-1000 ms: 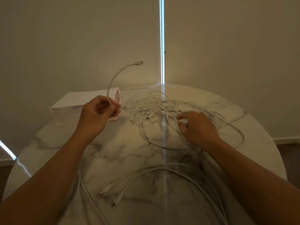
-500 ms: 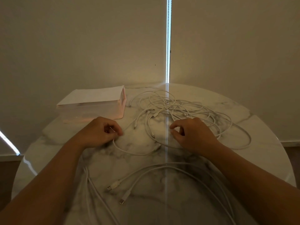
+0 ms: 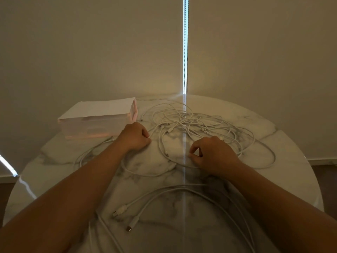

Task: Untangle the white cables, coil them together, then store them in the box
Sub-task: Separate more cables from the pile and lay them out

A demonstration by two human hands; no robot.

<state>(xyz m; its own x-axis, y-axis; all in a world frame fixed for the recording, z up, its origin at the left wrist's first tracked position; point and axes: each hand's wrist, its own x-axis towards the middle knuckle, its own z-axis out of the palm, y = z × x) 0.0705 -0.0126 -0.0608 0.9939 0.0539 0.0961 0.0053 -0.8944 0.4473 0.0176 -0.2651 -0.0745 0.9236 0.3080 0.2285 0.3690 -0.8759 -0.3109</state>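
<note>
Progress pic from the cable mess. The main knot of white cables (image 3: 191,123) is sitting toward the back of the marble bench (image 3: 284,141), right of centre, and it's a proper bird's nest of loops crossing each other.

My left hand (image 3: 135,136) is curled into a fist at the left edge of the pile, gripping one strand where it comes out of the knot. My right hand (image 3: 213,154) is low on the bench at the near edge of the pile, thumb and forefinger pinched onto another strand and the other fingers tucked in. The idea is to anchor one side and tease out the other, so the loops open up instead of cinching tighter.

The pair of loose cables (image 3: 120,211) nearest me lies well apart from the knot on purpose, plug ends (image 3: 129,228) pointing left, so what's sorted doesn't get dragged back in. Another run of cable trails off past my left forearm.

The translucent pink box (image 3: 94,127) is at the back left, just beside the pile, with its white lid (image 3: 102,109) on. Nothing's in it that I can make out. I'd say I'm early on: no coiling yet, and most of it is a knot.
</note>
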